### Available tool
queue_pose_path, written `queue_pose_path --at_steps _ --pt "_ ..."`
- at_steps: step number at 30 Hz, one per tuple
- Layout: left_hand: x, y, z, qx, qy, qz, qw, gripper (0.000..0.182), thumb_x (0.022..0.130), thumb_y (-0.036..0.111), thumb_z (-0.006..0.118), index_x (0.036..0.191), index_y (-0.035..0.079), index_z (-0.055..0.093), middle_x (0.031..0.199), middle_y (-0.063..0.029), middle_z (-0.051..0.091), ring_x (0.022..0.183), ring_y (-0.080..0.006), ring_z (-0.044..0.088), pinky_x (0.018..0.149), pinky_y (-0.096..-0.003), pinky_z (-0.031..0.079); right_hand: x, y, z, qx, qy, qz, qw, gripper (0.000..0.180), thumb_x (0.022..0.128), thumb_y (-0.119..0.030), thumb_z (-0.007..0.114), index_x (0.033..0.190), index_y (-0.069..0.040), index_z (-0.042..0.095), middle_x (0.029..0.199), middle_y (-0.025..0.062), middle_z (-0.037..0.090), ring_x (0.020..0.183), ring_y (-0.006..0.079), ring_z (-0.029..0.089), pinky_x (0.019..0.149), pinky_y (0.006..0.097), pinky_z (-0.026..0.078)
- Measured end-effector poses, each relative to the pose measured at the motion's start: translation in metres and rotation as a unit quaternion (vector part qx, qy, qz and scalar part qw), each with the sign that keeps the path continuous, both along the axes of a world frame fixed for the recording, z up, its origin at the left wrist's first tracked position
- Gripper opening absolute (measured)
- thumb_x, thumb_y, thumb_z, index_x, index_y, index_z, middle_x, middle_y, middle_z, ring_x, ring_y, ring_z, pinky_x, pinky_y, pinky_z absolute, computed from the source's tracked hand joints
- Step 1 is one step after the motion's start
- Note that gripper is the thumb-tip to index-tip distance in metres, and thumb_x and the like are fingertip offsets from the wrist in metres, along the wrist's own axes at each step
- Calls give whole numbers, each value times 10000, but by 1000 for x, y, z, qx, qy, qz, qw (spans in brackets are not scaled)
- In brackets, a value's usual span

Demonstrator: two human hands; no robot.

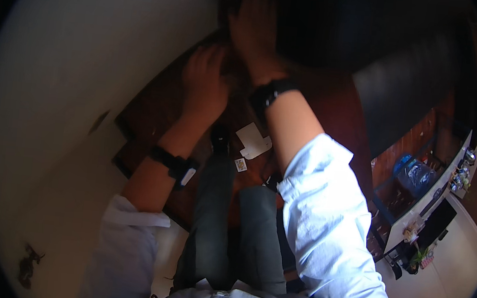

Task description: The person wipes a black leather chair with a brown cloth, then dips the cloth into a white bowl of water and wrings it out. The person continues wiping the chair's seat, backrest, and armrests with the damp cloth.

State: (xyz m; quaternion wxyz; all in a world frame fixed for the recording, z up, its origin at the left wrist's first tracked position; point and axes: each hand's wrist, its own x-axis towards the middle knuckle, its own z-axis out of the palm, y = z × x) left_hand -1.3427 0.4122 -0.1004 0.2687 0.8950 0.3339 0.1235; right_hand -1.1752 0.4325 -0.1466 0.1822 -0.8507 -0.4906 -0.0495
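My left hand [205, 85] reaches forward near the edge of the dark wood floor by the pale wall [80, 36]. It is blurred, and its fingertips fade into shadow. My right hand [255, 24] lies farther forward, at the left end of a large dark object [338, 24] too dim to name. I cannot tell whether either hand touches or holds anything. Below the hands, a white sheet [251, 139], perhaps paper, and a playing card [240, 165] lie on the reddish-brown wood floor [257, 176], beside my shoe [220, 139].
At the right stands a white-topped table [400, 231] with a flat black screen [437, 220], a small green plant [419, 256] and several shiny items [461, 176]. A large clear plastic water bottle [419, 176] is beside it. A dark panel [405, 92] slants across the upper right.
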Motion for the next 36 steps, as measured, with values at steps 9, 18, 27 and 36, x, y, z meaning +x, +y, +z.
queue_pose_path --at_steps 9,18,27,36 --pt "1 -65 -12 8 -29 -40 999 542 770 31 595 1303 46 497 1342 -148 472 1293 -368 384 1078 -514 294 0 -279 47 -161 78 -49 983 696 863 -243 638 1433 25 341 1511 228 311 1407 354 299 1141 471 254" --pt "14 -176 -31 -50 -51 -40 997 461 794 37 549 1254 52 524 1263 -114 531 1238 -319 447 1061 -468 313 77 -222 21 -58 -66 -17 996 626 907 -349 547 1393 22 414 1474 269 350 1386 378 318 1127 534 233" --pt "-3 -286 -61 -256 -209 139 933 310 839 -1 516 1138 37 592 1099 -164 588 1064 -352 555 945 -406 443 14 -362 45 -112 -37 151 982 709 857 -402 636 1428 -51 405 1486 198 369 1376 359 351 1105 539 265" --pt "38 -337 -43 -268 -341 137 891 338 866 24 535 1203 18 570 1212 -166 531 1113 -339 534 976 -405 430 -17 -378 37 -131 -108 63 983 625 849 -195 600 1423 -33 410 1494 210 359 1386 354 350 1105 544 277"
